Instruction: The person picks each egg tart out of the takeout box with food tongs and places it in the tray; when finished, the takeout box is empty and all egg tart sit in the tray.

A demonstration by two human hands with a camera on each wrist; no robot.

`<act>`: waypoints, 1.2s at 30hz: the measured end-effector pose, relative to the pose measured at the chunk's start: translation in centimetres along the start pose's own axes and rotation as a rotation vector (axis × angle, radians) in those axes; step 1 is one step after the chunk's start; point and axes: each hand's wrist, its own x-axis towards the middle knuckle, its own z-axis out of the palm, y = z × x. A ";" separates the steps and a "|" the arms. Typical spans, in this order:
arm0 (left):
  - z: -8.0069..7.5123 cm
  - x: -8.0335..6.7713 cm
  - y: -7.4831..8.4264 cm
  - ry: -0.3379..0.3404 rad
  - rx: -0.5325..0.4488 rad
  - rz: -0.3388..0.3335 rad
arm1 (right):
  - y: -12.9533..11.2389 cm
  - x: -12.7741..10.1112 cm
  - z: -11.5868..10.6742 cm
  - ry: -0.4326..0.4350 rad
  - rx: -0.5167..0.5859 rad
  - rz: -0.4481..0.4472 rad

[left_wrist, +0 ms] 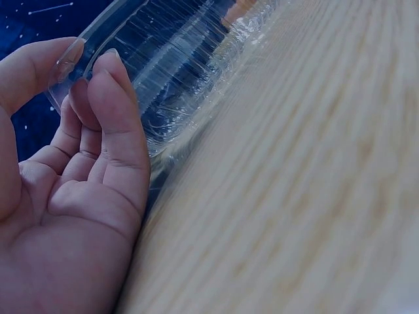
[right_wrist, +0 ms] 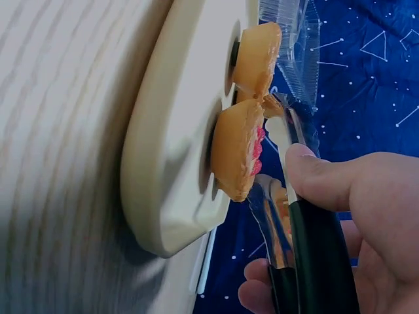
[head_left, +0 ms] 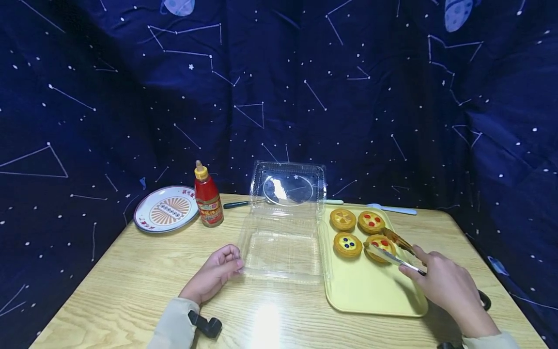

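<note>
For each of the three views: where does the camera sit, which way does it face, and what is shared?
Head: looks forward and down at the table; left hand and right hand show.
Left wrist: along the tabletop; fingers touch the clear box.
Right wrist: at the tray; hand grips tongs at a tart.
Shared: box, tray, tarts, tongs.

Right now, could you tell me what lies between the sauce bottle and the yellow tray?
In the head view, the open clear plastic box lies between the sauce bottle and the tray; the left hand touches the box's near corner.
</note>
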 end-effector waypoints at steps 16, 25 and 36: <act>0.0 0.0 0.1 0.008 -0.005 -0.005 | 0.4 -0.7 -0.9 0.083 0.105 0.051; 0.2 0.0 0.1 0.004 -0.008 -0.004 | 2.2 -0.3 -0.9 0.115 0.148 0.097; 0.0 0.1 -0.1 0.001 -0.002 -0.006 | 4.4 1.0 -0.8 0.124 0.129 0.127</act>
